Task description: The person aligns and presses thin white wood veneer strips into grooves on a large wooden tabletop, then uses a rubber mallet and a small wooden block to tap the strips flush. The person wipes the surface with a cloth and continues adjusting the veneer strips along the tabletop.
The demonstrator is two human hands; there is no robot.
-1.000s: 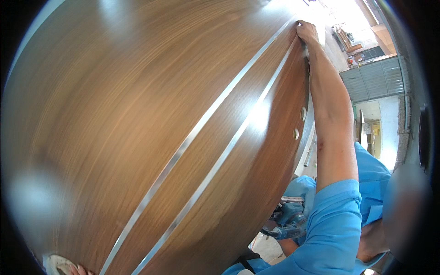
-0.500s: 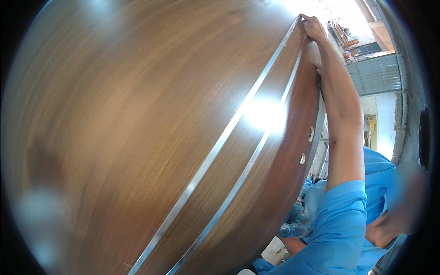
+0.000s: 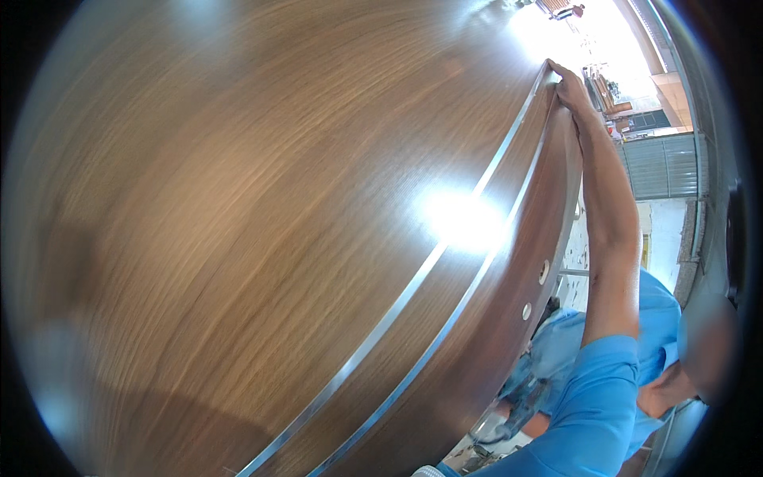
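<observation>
A large brown wood-grain door point(image 3: 262, 238) fills most of the view, with two silvery strips point(image 3: 413, 282) running lengthwise over its face. Close to its right edge are two round holes point(image 3: 544, 272). My right arm, in a blue short sleeve, reaches up along that edge. At the far corner my right hand point(image 3: 571, 86) is closed around the door's edge, its fingertips by the end of a strip; part of the hand is hidden behind the edge. My left hand does not show.
Another person in a blue shirt point(image 3: 660, 318) is close by on the right, beyond my arm. Grey corrugated sheeting point(image 3: 660, 167) stands farther back. Long pieces of material point(image 3: 608, 91) lie near the bright opening at the top right, where a distant person point(image 3: 568, 13) shows.
The door's far corner and my right hand have shifted right and down in the view. My hand keeps its hold. Fingertips seen lower on the edge before no longer show.
</observation>
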